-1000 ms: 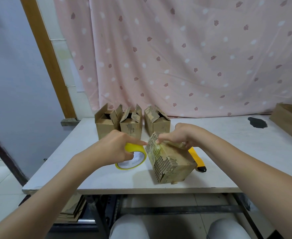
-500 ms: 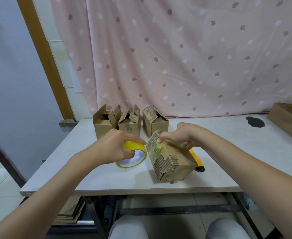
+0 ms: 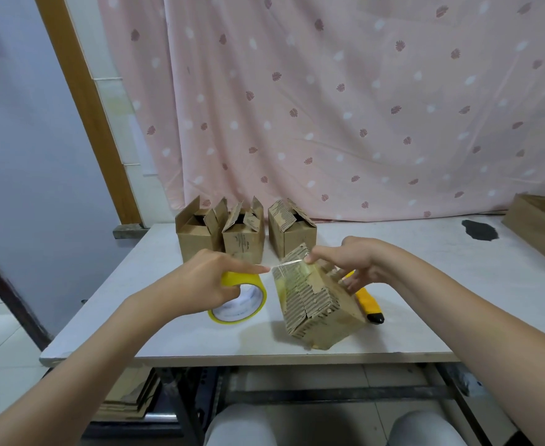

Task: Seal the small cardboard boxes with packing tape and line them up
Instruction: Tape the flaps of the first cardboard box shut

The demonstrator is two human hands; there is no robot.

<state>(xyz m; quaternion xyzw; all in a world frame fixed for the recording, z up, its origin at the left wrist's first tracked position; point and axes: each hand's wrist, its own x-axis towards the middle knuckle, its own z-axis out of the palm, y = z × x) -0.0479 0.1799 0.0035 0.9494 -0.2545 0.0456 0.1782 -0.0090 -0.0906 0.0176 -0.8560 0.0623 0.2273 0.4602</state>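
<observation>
1. A pink dotted curtain (image 3: 345, 107) is hung behind a pale table (image 3: 155, 317), on which everything is placed.
2. Three open boxes (image 3: 245, 233) are lined up at the far edge, their flaps not yet closed.
3. The tilted box (image 3: 316, 304) is kept near the front edge, its long axis directed from far-left to near-right.
4. The right hand (image 3: 351, 262) is laid on this box; a clear tape strip is pinched at the upper far corner while the other fingers are spread.
5. The left hand (image 3: 207, 281) is curled around the yellow tape roll (image 3: 242, 297), just beside the box on its left; the short strip is stretched between them.
6. A yellow cutter (image 3: 369, 305) is lying behind the box, nearer to the right hand, so the cut is probably made by it.
</observation>
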